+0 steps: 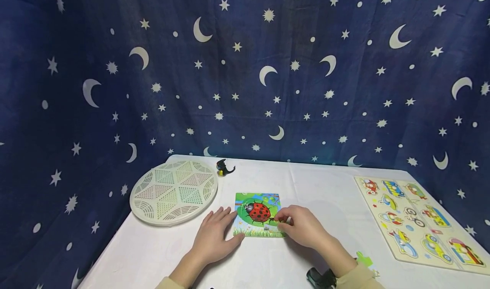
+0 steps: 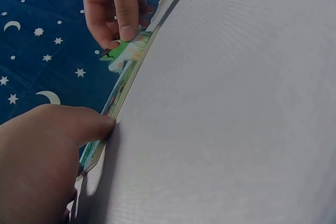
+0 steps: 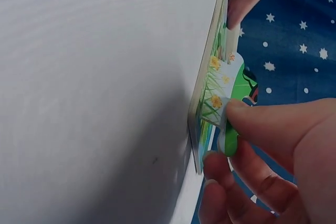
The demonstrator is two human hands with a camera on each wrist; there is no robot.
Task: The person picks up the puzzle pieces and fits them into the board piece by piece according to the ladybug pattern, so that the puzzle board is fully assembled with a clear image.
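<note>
A square ladybug jigsaw puzzle (image 1: 249, 233) lies on the white table in front of me. My left hand (image 1: 214, 239) rests at its left side, fingers extended, the thumb touching the near edge. At the lower right corner, my right hand (image 1: 304, 227) pinches a jigsaw piece (image 3: 216, 85) between thumb and fingers. This piece shows yellow flowers, grass and a green patch. In the right wrist view it stands tilted against the puzzle, partly off its surface. The left wrist view also shows the piece (image 2: 128, 53) held over the puzzle's edge.
A round patterned plastic tray (image 1: 174, 193) sits at the left, with a small black toy figure (image 1: 224, 168) behind it. A wooden peg puzzle with vehicle pictures (image 1: 417, 225) lies at the right. Another green jigsaw piece (image 1: 364, 259) is beside my right forearm, near a black object (image 1: 320, 278).
</note>
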